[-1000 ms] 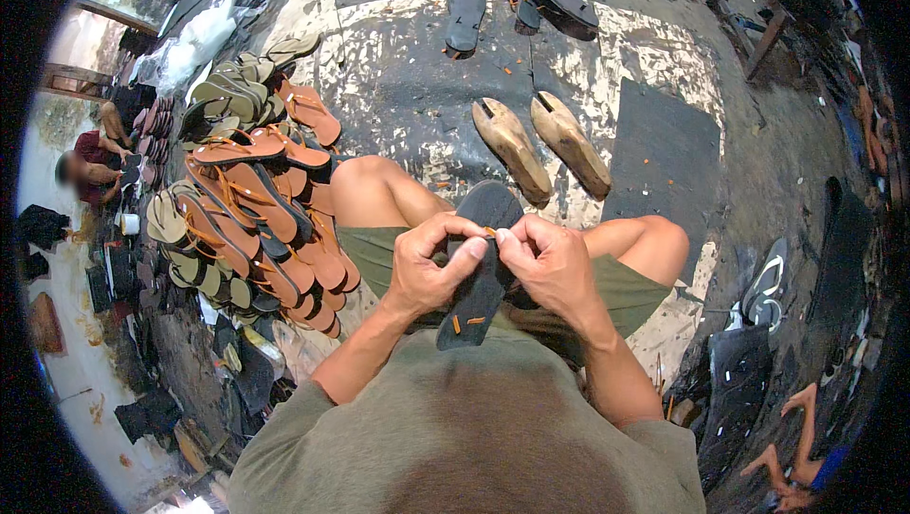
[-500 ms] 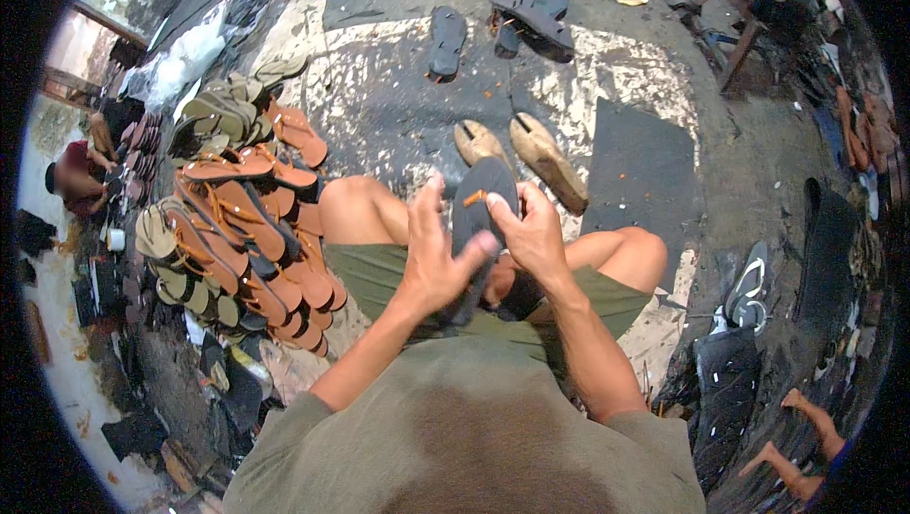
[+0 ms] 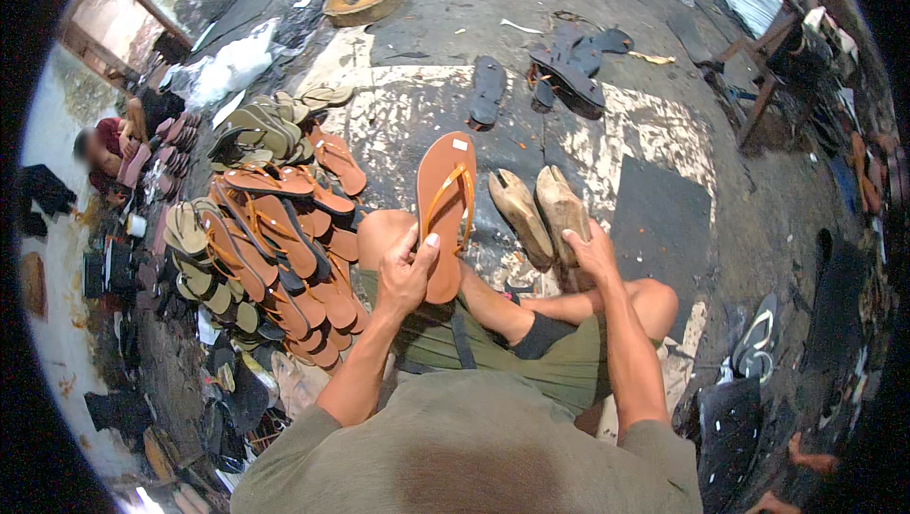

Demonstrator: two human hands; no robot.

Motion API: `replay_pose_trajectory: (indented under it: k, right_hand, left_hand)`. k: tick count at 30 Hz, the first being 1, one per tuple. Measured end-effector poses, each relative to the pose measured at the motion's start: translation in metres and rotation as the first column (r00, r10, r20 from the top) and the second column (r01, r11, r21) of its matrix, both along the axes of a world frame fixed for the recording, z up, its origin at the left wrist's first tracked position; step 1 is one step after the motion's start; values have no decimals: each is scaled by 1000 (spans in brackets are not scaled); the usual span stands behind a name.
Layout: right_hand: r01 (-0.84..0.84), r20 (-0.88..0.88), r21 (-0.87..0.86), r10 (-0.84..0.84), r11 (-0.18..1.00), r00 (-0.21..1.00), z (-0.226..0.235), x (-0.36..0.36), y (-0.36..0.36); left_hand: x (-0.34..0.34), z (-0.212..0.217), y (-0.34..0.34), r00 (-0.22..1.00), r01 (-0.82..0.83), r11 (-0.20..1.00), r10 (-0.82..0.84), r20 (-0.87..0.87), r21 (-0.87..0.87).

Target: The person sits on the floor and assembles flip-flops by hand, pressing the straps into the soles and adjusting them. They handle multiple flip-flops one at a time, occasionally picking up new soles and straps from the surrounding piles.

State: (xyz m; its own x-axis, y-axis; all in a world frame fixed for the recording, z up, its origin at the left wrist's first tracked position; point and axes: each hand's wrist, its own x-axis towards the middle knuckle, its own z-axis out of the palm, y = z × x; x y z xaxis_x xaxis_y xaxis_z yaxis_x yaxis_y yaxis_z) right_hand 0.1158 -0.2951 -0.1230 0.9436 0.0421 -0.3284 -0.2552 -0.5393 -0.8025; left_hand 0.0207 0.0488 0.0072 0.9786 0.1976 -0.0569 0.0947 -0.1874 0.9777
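Observation:
My left hand (image 3: 406, 272) is closed on the side of a tan flip-flop (image 3: 439, 230). It holds the flip-flop upright with the footbed facing me; orange straps (image 3: 445, 194) cross it and a small white label sits near the toe. My right hand (image 3: 592, 253) closes round the near end of a wooden shoe last (image 3: 559, 199), thumb on top. Its other fingers are partly hidden. A second wooden last (image 3: 519, 216) lies just to the left, on the dark mat between the flip-flop and my right hand.
A heap of tan sandals (image 3: 275, 230) and olive sandals (image 3: 261, 130) lies left of my knee. Black soles (image 3: 487, 92) and dark sandal pieces (image 3: 569, 69) lie farther ahead. A black sheet (image 3: 661, 220) is at right. Another person (image 3: 118, 149) sits far left.
The flip-flop has turned from its black underside to its tan top and moved left in my left hand. My right hand has let go of it and moved to the right-hand wooden last.

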Motion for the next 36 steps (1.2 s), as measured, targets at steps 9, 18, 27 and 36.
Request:
replay_pose_trajectory:
  k: [9, 18, 27, 36]
  right_hand:
    - [-116, 157, 531, 37, 840, 987, 151, -129, 90]
    - [-56, 459, 399, -146, 915, 877, 164, -112, 137]
    - [-88, 600, 398, -186, 913, 778, 166, -127, 148]
    - [-142, 737, 84, 35, 986, 675, 146, -108, 149]
  left_hand:
    - [50, 16, 8, 972, -235, 809, 211, 107, 538]
    - [6, 9, 1, 912, 133, 812, -325, 250, 568]
    - [96, 79, -21, 934, 346, 487, -98, 343, -802]
    - [34, 34, -50, 970, -2, 993, -28, 241, 121]
